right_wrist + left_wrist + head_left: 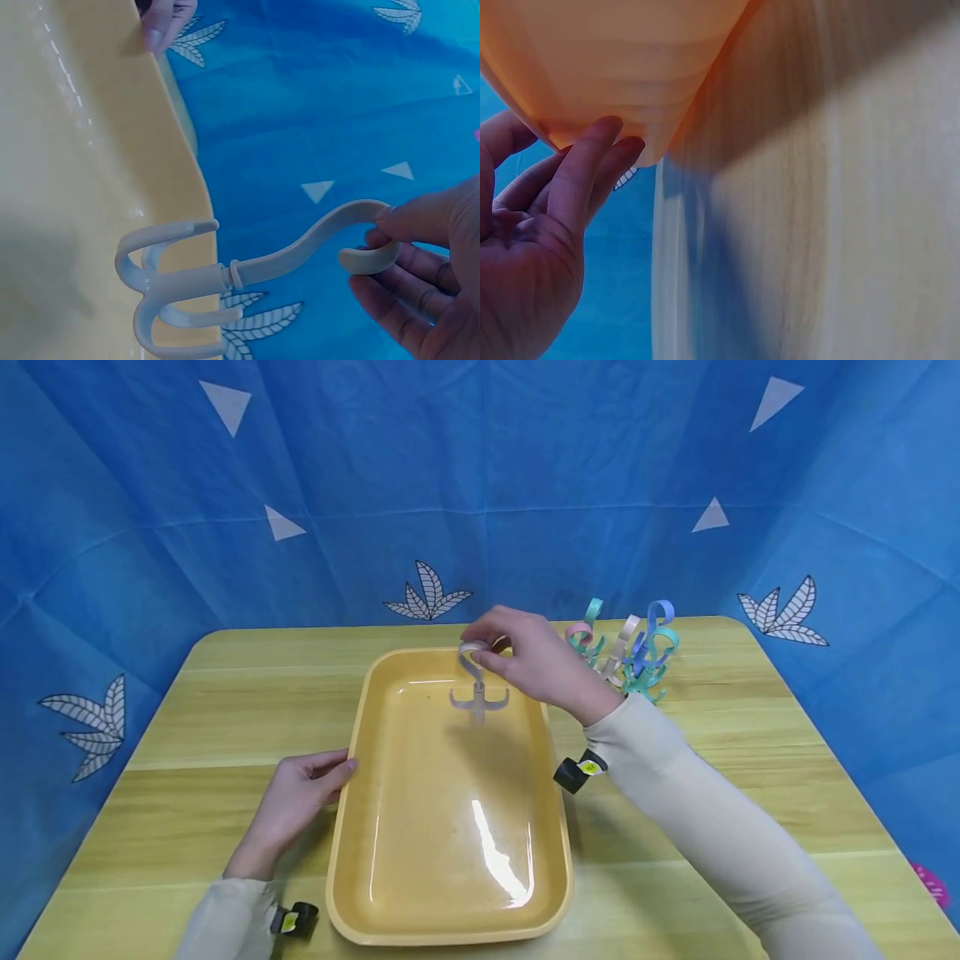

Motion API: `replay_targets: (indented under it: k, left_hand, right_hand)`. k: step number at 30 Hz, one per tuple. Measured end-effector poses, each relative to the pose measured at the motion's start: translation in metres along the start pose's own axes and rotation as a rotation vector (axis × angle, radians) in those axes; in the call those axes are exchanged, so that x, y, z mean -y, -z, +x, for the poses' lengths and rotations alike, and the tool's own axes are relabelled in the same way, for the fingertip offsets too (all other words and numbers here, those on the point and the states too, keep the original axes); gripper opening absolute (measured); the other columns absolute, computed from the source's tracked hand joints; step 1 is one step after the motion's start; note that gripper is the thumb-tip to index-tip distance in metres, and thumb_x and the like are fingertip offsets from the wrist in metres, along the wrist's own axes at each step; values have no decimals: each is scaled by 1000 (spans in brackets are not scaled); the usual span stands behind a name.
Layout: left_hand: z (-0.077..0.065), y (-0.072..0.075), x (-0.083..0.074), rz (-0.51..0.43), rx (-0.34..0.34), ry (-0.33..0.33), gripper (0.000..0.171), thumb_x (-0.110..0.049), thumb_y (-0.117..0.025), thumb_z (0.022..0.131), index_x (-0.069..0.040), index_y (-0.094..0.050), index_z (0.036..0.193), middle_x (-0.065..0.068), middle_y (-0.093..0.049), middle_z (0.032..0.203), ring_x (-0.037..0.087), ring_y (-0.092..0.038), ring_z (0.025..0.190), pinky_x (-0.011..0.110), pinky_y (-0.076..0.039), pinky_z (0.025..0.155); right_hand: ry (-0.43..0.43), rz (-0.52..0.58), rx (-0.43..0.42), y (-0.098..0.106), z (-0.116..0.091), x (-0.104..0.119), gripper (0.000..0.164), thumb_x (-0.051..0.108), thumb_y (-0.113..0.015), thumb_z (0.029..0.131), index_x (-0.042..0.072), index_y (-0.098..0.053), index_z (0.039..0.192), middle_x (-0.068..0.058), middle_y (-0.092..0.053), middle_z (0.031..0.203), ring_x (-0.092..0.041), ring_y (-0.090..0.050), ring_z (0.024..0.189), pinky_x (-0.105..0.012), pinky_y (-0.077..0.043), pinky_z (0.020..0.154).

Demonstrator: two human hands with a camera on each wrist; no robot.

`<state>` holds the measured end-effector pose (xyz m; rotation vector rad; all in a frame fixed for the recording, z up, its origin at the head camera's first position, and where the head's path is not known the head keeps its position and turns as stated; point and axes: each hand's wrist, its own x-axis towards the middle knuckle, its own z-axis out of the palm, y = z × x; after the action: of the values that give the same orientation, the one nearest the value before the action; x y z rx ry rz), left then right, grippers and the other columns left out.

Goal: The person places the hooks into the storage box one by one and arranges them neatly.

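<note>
A pale grey rotating hanger hook (184, 281) hangs by its curved top from my right hand (536, 660), pinched between thumb and fingers. Its several upturned prongs are lowest, above the far part of the yellow tray (442, 929). In the right wrist view, the thumb and fingers (420, 221) curl about the hook's bent end. My left hand (296, 797) grips the tray's left rim, thumb at the edge. From the left wrist camera, the fingers of this hand (585, 169) press against the tray's outer side.
Several more hooks (626, 647), in green, pink, white and blue, stand bunched on the wooden table (247, 702) right of the tray's far end. A blue printed curtain (480, 460) hangs behind the table and along both sides.
</note>
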<state>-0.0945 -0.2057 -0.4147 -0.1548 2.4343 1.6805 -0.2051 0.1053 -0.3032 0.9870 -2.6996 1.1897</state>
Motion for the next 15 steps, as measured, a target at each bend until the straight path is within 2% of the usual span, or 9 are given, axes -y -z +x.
replay_targets:
  k: [10, 15]
  left_hand:
    - [0, 1, -1, -14, 0, -5, 46, -23, -64, 98, 9, -57, 130, 24, -59, 129, 25, -64, 103, 28, -56, 79]
    - [-1, 1, -1, -3, 0, 0, 45, -24, -64, 98, 8, -58, 130, 23, -59, 129, 25, -64, 104, 28, -56, 79]
  right_hand:
    - [-5, 42, 41, -20, 18, -5, 16, 7, -66, 94, 5, -69, 110, -1, -63, 99, -15, -60, 92, -27, -53, 85]
    - [-35, 78, 71, -31, 28, -7, 17, 6, -66, 94, 5, -69, 111, -2, -63, 101, -14, -60, 93, -24, -52, 85]
